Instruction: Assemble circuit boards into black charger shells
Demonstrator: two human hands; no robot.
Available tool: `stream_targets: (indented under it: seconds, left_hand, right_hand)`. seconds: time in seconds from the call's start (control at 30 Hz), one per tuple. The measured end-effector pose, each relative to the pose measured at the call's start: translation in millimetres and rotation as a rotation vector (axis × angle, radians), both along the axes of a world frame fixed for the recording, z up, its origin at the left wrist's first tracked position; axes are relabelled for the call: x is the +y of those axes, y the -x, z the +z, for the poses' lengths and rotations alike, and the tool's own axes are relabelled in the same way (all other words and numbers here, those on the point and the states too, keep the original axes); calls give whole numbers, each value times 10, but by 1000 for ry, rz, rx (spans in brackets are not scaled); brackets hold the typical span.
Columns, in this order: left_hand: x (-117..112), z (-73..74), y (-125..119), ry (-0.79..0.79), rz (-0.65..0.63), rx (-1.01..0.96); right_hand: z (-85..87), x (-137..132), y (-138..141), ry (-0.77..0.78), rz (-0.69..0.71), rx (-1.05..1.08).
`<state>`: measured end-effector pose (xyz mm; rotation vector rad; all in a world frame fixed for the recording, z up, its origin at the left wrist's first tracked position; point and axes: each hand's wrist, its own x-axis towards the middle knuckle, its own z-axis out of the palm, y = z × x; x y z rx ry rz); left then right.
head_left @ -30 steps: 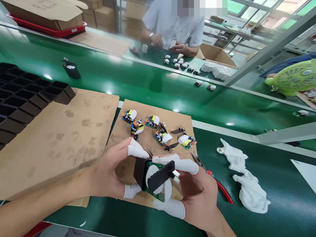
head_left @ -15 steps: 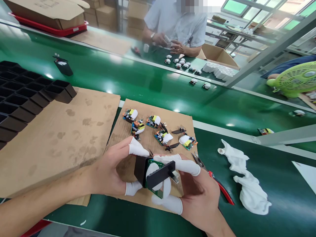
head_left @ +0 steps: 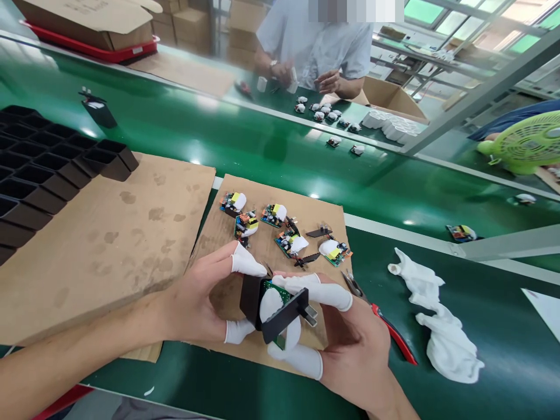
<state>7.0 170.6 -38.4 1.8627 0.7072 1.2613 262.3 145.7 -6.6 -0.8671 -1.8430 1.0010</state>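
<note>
My left hand (head_left: 199,303) grips a black charger housing (head_left: 250,298) between thumb and fingers, which wear white finger cots. My right hand (head_left: 345,341), also in finger cots, pinches a green circuit board with a black plug cap and metal prongs (head_left: 286,315), its end sitting in the housing's mouth. Both hands hover over a small cardboard sheet (head_left: 227,233). Several loose circuit boards (head_left: 284,230) with white and yellow parts lie on that sheet just beyond my fingers.
Red-handled cutters (head_left: 385,329) lie right of my right hand, white gloves (head_left: 437,324) farther right. A black compartment tray (head_left: 48,172) sits on a large cardboard sheet (head_left: 109,233) at left. Across the green conveyor (head_left: 262,151) a person handles small white parts. A green fan (head_left: 525,143) stands far right.
The board and plug cap have slid slightly further into the black housing between my hands. Items on the conveyor drifted left. The person opposite moved their hands.
</note>
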Motion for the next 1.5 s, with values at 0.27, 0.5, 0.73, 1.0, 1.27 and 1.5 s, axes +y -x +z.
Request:
stream_targets:
  seconds: [0.27, 0.5, 0.73, 1.0, 1.27, 1.5]
  left_hand:
    - [-12, -61, 2, 23, -26, -10]
    - [17, -23, -28, 39, -74, -74]
    - [-18, -121, -35, 6, -52, -99]
    - [6, -98, -45, -64, -53, -108]
    - [12, -52, -14, -69, -33, -62]
    - [15, -43, -3, -76, -11, -41]
  right_hand:
    - [-14, -2, 33, 24, -7, 12]
    - [177, 55, 30, 93, -57, 345]
    - [109, -24, 25, 209, 70, 278]
    - [19, -29, 9, 123, 26, 127]
    - [-32, -52, -25, -6, -52, 18]
    - [-38, -66, -26, -61, -81, -3]
